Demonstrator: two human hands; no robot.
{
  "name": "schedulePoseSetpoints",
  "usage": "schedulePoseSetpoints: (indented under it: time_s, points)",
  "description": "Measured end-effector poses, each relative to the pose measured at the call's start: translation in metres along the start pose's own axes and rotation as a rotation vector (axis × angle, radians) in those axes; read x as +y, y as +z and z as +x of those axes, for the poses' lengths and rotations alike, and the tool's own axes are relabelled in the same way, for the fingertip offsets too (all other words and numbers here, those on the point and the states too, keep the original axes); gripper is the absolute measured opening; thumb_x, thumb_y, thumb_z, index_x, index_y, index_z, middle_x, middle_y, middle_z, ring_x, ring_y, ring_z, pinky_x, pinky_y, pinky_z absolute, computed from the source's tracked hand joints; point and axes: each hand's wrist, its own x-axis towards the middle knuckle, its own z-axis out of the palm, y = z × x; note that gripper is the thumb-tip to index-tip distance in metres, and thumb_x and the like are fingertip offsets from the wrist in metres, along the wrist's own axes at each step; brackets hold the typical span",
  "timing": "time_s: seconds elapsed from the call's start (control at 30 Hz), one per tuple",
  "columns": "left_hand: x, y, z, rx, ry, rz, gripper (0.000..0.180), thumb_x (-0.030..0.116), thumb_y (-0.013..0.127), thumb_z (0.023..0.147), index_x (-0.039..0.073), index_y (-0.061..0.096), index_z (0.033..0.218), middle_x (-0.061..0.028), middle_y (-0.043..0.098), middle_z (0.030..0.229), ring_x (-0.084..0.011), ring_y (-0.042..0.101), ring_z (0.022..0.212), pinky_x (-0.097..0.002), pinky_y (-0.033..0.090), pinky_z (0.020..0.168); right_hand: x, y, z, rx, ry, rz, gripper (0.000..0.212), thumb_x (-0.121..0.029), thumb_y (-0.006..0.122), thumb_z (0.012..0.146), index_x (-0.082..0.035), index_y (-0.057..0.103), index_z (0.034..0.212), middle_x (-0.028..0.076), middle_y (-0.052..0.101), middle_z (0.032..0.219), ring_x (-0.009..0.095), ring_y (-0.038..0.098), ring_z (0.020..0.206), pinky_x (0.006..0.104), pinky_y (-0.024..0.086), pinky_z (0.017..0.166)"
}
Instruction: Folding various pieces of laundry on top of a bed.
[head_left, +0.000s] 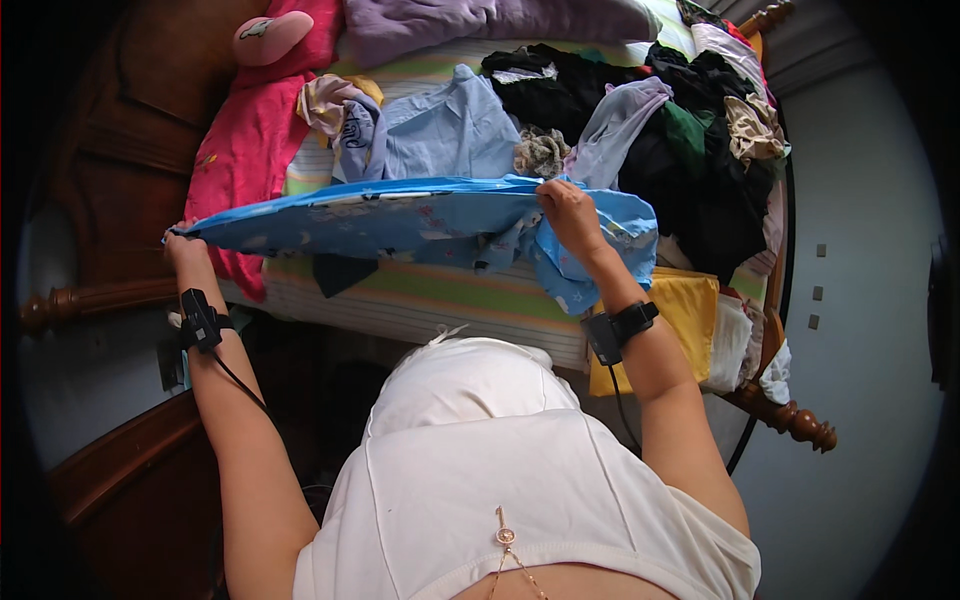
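Observation:
A blue printed cloth (390,218) with white and dark figures is stretched sideways above the near part of the bed, its exact kind hard to make out. My left hand (184,240) is closed on its left end. My right hand (570,212) pinches the upper edge toward the right, and the rest of the cloth droops in folds beyond and below that hand. Just behind the cloth lie a light blue shirt (450,125) and a lavender garment (362,140). A dark piece of fabric (343,272) shows under its lower edge.
On the striped bed sheet (430,300) sit a black clothes pile (715,200), folded yellow cloth (690,315), pink fabric (245,140) and a purple blanket (500,18). A wooden headboard (140,120) stands left. A turned wooden post (800,425) juts out at the right corner.

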Motion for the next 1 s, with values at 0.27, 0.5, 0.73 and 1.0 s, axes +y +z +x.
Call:
schedulePoseSetpoints:
  time_s: [0.27,0.5,0.73,1.0]
  points:
    - [-0.012,0.036,-0.073,-0.265,0.486,0.782,0.039,0.035,0.067,0.084,0.0,0.063,0.101,-0.0062,0.062,0.088,-0.0127,0.053,0.068,-0.0242,0.044,0.055,-0.037,0.006,0.009,-0.001,0.083,0.113,0.033,0.002,0.057,0.078,-0.009,0.049,0.108,0.016,0.061,0.08,0.034,0.061,0.078,0.0416,0.049,0.069]
    - [-0.088,0.068,-0.293,-1.556,0.595,0.952,0.049,0.019,0.075,0.072,0.003,0.057,0.115,-0.0143,0.061,0.107,-0.0258,0.06,0.098,-0.0331,0.047,0.085,-0.075,0.021,0.02,-0.155,-0.076,0.216,0.034,0.002,0.056,0.078,-0.008,0.049,0.11,0.017,0.062,0.087,0.036,0.061,0.085,0.0426,0.048,0.073]
    - [-0.137,0.048,-0.333,-1.585,0.165,1.253,0.033,0.022,0.069,0.078,0.007,0.062,0.106,-0.015,0.065,0.087,-0.0313,0.063,0.08,-0.0369,0.048,0.07,-0.083,0.021,0.019,-0.166,-0.038,0.336,0.037,0.001,0.06,0.077,-0.01,0.05,0.111,0.015,0.063,0.087,0.032,0.063,0.084,0.0387,0.05,0.072]
    - [-0.12,0.055,-0.326,-1.709,0.232,1.083,0.018,0.012,0.063,0.083,0.004,0.063,0.099,-0.0147,0.062,0.079,-0.0234,0.057,0.065,-0.0327,0.044,0.06,-0.065,0.012,0.013,-0.174,-0.008,0.426,0.035,-0.009,0.068,0.077,-0.01,0.054,0.109,0.013,0.062,0.08,0.028,0.063,0.077,0.0355,0.049,0.067]
